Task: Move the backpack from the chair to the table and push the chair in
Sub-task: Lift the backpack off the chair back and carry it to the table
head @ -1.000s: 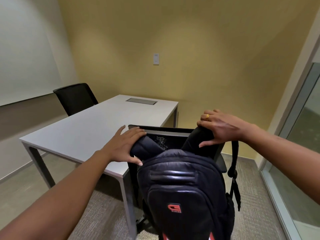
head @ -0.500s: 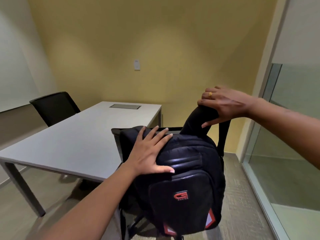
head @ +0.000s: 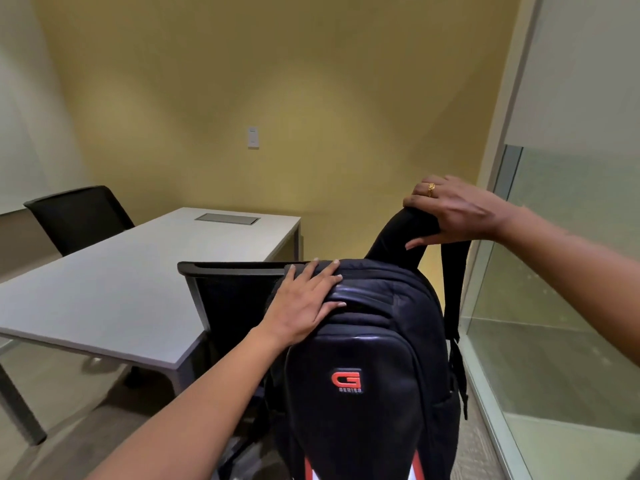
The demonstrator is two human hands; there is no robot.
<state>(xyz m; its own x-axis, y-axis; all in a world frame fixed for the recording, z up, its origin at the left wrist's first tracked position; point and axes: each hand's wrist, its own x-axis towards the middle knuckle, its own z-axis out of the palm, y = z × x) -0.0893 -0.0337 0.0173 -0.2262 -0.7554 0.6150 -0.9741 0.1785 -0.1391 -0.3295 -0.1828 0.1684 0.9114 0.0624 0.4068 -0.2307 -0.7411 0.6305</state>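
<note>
A black backpack (head: 367,368) with a red logo hangs upright in front of me, its base below the frame. My right hand (head: 453,211) grips its shoulder strap at the top and holds it up. My left hand (head: 304,303) lies flat, fingers spread, on the bag's upper left side. Just behind the bag stands a black mesh chair (head: 228,296) with its backrest toward me, at the near right corner of the white table (head: 138,271). The chair's seat is hidden by the bag.
A second black chair (head: 78,216) stands at the table's far left side. A grey cable hatch (head: 227,218) is set into the tabletop's far end. A glass partition (head: 554,289) runs along the right. A yellow wall is behind the table.
The backpack has been lifted higher by its strap and shifted right relative to the chair. My left hand moved from gripping the top to resting flat on the bag.
</note>
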